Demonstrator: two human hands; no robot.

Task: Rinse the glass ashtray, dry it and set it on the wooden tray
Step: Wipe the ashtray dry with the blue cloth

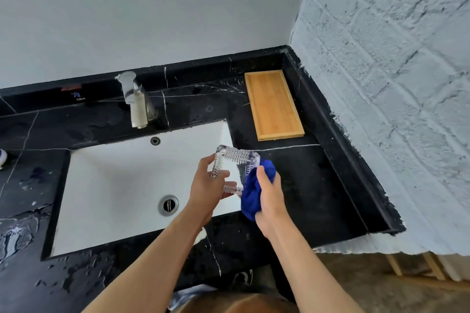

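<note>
A square clear glass ashtray (235,164) with ribbed edges is held tilted above the right end of the white sink (114,185). My left hand (207,189) grips its left side. My right hand (270,197) holds a bunched blue cloth (254,192) pressed against the ashtray's right edge. The wooden tray (273,104), with nothing on it, lies on the black counter at the back right, beyond the ashtray.
A chrome faucet (134,99) stands behind the sink, with no water running. The black marble counter (305,185) has wet patches at the left. A grey wall is behind and a white brick wall (394,84) bounds the right.
</note>
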